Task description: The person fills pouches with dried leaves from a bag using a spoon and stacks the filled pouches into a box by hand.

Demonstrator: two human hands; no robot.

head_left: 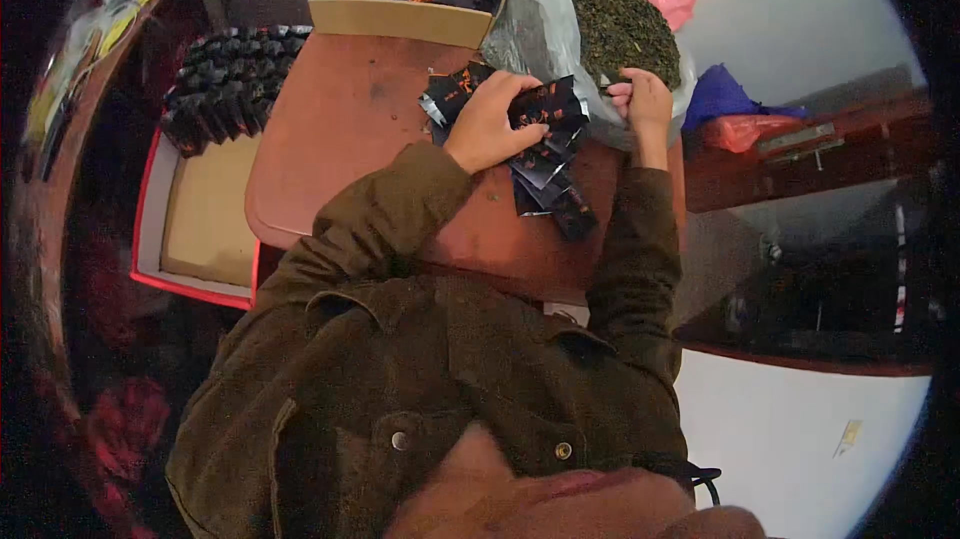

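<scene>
My left hand [490, 124] is closed on a black packet [548, 104] with orange print, its silvery end facing the bag of leaves. More flat black packets [545, 179] lie in a loose pile under and below that hand, and a few others [455, 89] rest just beyond it. My right hand [645, 104] is closed at the near edge of the dried green leaves [620, 24]. A small dark thing shows at its fingertips, too little visible to name. The leaves fill an open clear plastic bag [545, 14] at the table's far right.
The reddish-brown table [350, 139] carries a cardboard box [400, 19] full of black packets at its far edge. Left of it, a red-edged box [205, 209] holds rows of upright dark packets [235, 79]. Pink, blue [720, 99] and red [750, 129] plastic bags lie right.
</scene>
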